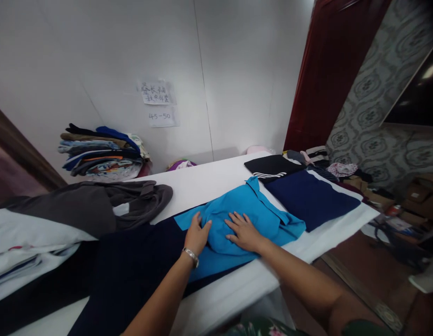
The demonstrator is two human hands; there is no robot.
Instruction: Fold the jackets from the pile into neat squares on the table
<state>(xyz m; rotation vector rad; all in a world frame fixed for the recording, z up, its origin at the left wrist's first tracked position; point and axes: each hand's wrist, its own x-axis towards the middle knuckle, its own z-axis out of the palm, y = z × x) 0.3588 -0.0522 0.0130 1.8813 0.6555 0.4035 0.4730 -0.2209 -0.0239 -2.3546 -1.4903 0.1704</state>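
Note:
A bright blue garment (pixel 244 205), bunched and partly folded, lies on the table over a dark navy cloth (pixel 132 261). My left hand (pixel 197 233), with a metal band at the wrist, rests at the left side of the blue garment, thumb and fingers apart. On the middle of the same cloth my right hand (pixel 245 232) lies flat with its fingers spread. Neither hand grips the fabric. What kind of garment the blue one is, I cannot tell for sure.
A folded navy garment (pixel 310 198) and a folded black one with white stripes (pixel 272 166) lie to the right on the white table (pixel 202 179). Grey-brown clothing (pixel 80 205) is heaped at left. Behind it stands a clothes stack (pixel 104 151). Boxes (pixel 422 193) stand far right.

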